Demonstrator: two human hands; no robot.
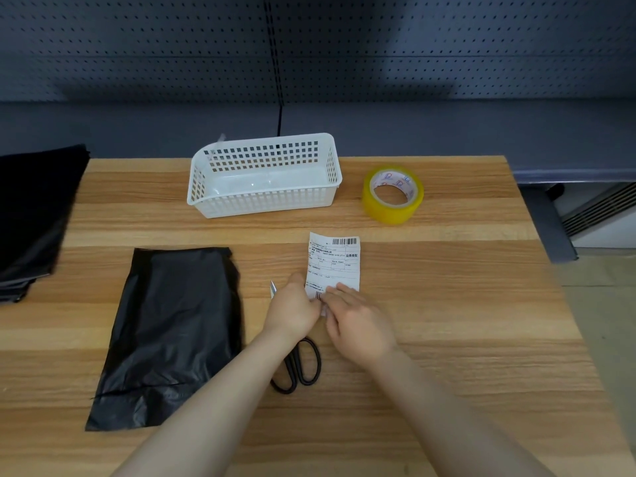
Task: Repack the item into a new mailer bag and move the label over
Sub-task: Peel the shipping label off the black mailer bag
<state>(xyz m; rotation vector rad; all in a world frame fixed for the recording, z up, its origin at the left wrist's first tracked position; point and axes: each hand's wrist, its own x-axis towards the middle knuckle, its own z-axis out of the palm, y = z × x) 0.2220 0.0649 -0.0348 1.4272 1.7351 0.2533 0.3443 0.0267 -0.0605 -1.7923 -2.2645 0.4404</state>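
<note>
A white shipping label (333, 261) with barcodes lies on the wooden table (464, 321), right of centre. My left hand (292, 309) and my right hand (358, 321) meet at its near edge, and both pinch that edge with their fingertips. A black mailer bag (172, 335) lies flat on the table to the left of my hands. Black-handled scissors (299, 366) lie under my left wrist, with the blade tip showing beyond my left hand.
A white perforated plastic basket (265, 177) stands at the back centre. A roll of yellow tape (392, 194) sits to its right. A stack of black bags (31, 215) lies at the far left. A grey pegboard wall closes the back.
</note>
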